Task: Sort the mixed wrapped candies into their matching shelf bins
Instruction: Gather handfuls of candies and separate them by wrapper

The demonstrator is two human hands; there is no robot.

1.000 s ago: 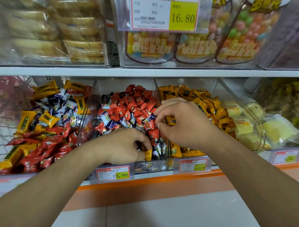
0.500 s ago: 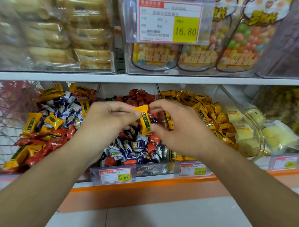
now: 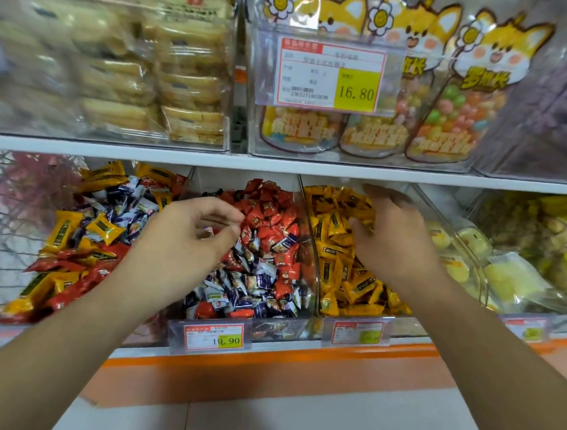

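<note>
Price tag (image 3: 330,77) on the upper shelf reads 16.80 w/ barcode no. 2302271603538; other print too blurred to read. It hangs on a clear bin (image 3: 359,154) holding fox-face pouches (image 3: 456,92) of multicolour round sweets. Left of that, a clear bin of pale biscuit packs (image 3: 119,77).

Lower shelf, near edge: price tag (image 3: 214,337) reads 19.90, on the middle bin (image 3: 280,328). That bin has red candies (image 3: 269,214) toward the far end, blue-white candies (image 3: 240,287) nearer. Next tag to the right (image 3: 357,332) is unreadable. Right bin (image 3: 311,209) holds yellow candies (image 3: 336,249) only. Left pile (image 3: 89,232) is mixed: yellow, blue-white and red wrappers together. Far right, a bin of pale yellow packs (image 3: 507,276).

Left hand (image 3: 180,239) hovers over the middle bin, fingers loosely curved, thumb and forefinger apart, nothing visibly held. Right hand (image 3: 395,239) is over the yellow candies, palm down, fingers in among them; blurred, can't tell if it grasps one.
</note>
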